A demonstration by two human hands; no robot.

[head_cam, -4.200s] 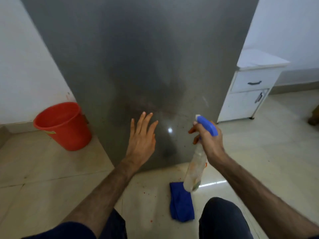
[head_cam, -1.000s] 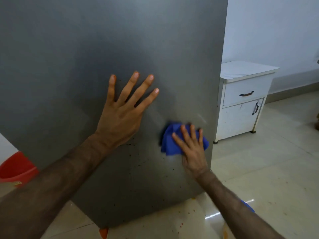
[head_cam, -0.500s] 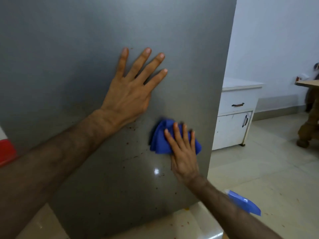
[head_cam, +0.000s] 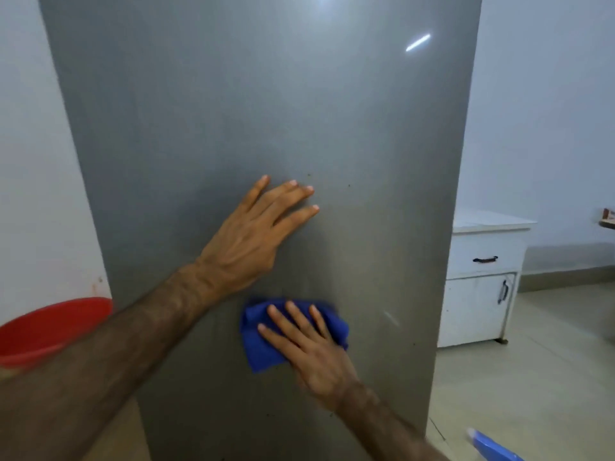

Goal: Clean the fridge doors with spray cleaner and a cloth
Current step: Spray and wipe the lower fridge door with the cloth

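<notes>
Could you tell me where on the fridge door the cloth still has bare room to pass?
Free: the wide stretch of fridge door above the left hand, and the strip between cloth and the door's right edge. Crowded: where the right hand presses the cloth just below the left.

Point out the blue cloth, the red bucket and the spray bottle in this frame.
blue cloth (head_cam: 263, 347): head view, bare fold left of the right hand's fingers.
red bucket (head_cam: 50, 327): head view, inner wall below the rim.
spray bottle (head_cam: 492, 449): head view, blue trigger head at bottom edge.
</notes>
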